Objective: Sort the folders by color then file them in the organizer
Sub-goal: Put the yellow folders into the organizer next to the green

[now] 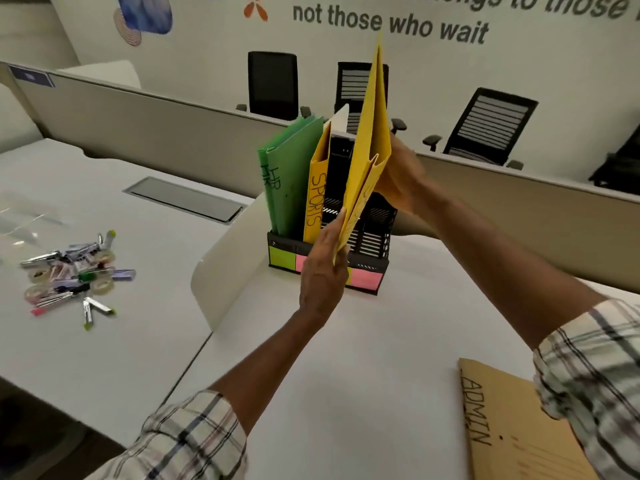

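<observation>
Brown folder: I am seeing a brown folder [512, 427] marked ADMIN lying flat on the white desk [346, 393] at the lower right of the frame, its right part hiding under a checked sleeve [588, 375].
Left hand: the left hand [322, 271] is showing at centre, fingers curling round the bottom corner of the held yellow folder [370, 133].
Held yellow folder: it is standing tilted, top leaning toward the upper right, bottom corner hanging in front of the organizer; I cannot tell whether it is entering a slot.
Right hand: the right hand [398, 178] is gripping that folder's right edge about halfway up.
Organizer: the black organizer [374, 233] is sitting on the desk at centre, carrying a green sticky note [281, 257] and a pink sticky note [363, 280] on its front.
Filed folders: green folders [294, 174] are standing in its leftmost slot, a yellow folder marked SPORTS [317, 199] just beside them.
Stationery: a heap of pens and tape rolls [72, 278] is lying at the left.
Chairs: black office chairs [273, 84] are standing behind the partition [138, 116] at the top.
</observation>
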Demonstrator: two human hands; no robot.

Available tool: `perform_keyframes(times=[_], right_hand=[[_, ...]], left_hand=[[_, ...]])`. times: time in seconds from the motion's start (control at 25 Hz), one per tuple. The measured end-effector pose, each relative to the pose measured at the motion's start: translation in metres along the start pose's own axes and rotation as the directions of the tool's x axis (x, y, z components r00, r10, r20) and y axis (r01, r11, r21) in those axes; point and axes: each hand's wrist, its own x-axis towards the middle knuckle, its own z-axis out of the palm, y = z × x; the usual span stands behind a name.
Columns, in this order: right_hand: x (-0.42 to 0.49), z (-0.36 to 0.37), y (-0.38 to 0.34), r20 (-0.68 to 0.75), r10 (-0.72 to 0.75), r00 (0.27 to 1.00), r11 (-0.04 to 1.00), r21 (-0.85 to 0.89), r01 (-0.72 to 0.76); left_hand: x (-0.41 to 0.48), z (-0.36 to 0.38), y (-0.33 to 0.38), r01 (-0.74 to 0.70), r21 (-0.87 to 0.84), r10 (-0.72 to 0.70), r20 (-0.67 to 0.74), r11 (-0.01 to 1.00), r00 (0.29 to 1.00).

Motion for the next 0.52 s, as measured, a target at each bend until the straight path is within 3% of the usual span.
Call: perform_keyframes(times=[0.32, 0.52], right_hand=[[0.047, 0.044, -0.012, 0.022, 0.036, 0.999, 0.999, 0.002, -0.036], [0.056, 0.070, -0.010, 0.032, 0.073, 0.997, 0.996, -0.057, -0.072]], left_hand=[[0.061, -0.025, -0.051, -0.020, -0.094, 0.020, -0.001, 0.995, 1.000], [0.050, -0.035, -0.071, -0.014, -0.108, 0.009, -0.043, 0.994, 0.999]])
